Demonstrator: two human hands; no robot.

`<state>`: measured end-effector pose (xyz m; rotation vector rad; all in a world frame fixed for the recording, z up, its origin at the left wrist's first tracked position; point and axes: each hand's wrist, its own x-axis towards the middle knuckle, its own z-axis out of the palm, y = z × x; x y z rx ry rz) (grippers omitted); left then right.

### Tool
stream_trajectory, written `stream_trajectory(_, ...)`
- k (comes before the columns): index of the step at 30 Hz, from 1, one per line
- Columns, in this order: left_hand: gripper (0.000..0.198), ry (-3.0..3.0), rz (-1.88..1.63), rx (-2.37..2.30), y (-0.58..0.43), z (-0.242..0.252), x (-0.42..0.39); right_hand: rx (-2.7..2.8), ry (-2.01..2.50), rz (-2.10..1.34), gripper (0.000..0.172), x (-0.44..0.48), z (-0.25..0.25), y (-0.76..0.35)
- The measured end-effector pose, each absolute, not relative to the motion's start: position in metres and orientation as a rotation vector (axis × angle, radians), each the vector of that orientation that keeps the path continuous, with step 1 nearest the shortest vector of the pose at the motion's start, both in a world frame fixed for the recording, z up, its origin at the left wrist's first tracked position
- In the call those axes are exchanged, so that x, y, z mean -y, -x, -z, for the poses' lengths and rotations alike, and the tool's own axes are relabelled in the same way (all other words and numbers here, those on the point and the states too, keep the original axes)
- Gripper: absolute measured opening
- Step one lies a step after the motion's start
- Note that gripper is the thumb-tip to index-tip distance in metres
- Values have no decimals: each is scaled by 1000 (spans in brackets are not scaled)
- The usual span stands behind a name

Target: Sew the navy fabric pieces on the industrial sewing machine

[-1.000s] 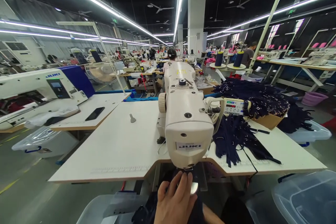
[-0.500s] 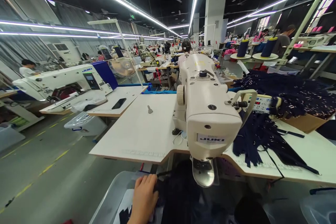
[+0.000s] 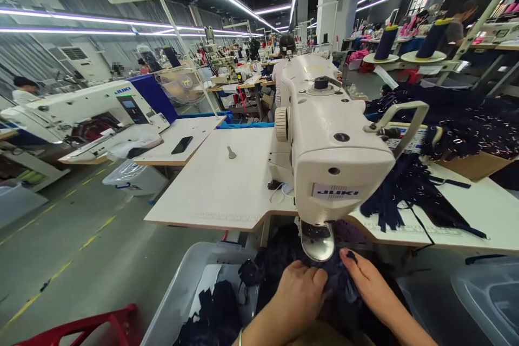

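Observation:
A white JUKI sewing machine (image 3: 340, 167) stands in front of me, its rounded metal guard (image 3: 318, 246) low over dark navy fabric (image 3: 279, 251). My left hand (image 3: 300, 289) is closed on the fabric just below the guard, fingers curled under. To the right of the guard, my right hand (image 3: 367, 278) pinches a dark navy fabric piece (image 3: 351, 255) between thumb and fingers. The exact shape of the fabric under both hands is hard to make out. Left of my left arm, a clear plastic bin (image 3: 172, 286) holds dark navy fabric pieces (image 3: 217, 311).
The white worktable (image 3: 211, 184) carries a small metal key-like tool (image 3: 231, 152). On the right, navy straps with metal bits (image 3: 466, 124) are heaped over a cardboard box (image 3: 474, 165). A red stool (image 3: 93, 327) is at lower left. A clear bin (image 3: 486, 292) stands at right.
My left hand has moved right from the bin's edge to the fabric below the guard. My right hand has come into view, pinching fabric. The view has tilted down.

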<state>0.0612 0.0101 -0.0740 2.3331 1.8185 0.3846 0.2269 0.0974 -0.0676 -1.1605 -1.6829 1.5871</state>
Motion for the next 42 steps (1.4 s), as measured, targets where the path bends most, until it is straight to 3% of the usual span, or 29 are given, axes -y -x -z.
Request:
stream_trajectory(9, 7, -2323, -231, -1873, -70, 80, -8, 2015, 1219, -1176, 42, -103, 99, -225)
stream_trajectory(17, 25, -2259, -171, -1812, -79, 65, -13, 1962, 1228, -1200, 55, -102, 83, -219)
stream_trajectory(21, 19, -2286, -48, -1706, -82, 67, -12, 2157, 1230, -838, 54, -93, 96, -215)
stream_trajectory(24, 14, -2236, 17, -1695, -83, 69, -12, 2207, 1241, -770, 48, -93, 106, -214)
stream_trajectory(26, 28, -2132, -60, -1774, -80, 63, -11, 2260, 1205, -759, 40, -95, 100, -216)
stream_trajectory(29, 81, -1923, -520, -1721, -66, 46, -7, 2395, 995, -951, 24, -95, 68, -223)
stream_trajectory(30, 88, -1864, -676, -1612, -60, 39, -6, 2461, 880, -1066, 23, -93, 53, -225)
stream_trajectory(33, 61, -1700, -826, -1313, -44, 20, -3, 2637, 583, -1278, 27, -85, 12, -227)
stream_trajectory(35, 34, -1596, -814, -1373, -37, 12, -4, 2629, 545, -1203, 24, -86, -1, -225)
stream_trajectory(37, 19, -1625, -863, -1618, -32, 7, -8, 2545, 600, -995, 20, -94, 0, -219)
stream_trajectory(40, 16, -1973, -1064, -2071, -29, 8, -16, 2391, 789, -691, 17, -109, 16, -209)
stream_trajectory(42, 18, -2247, -1177, -2215, -28, 12, -20, 2313, 975, -678, 15, -117, 26, -201)
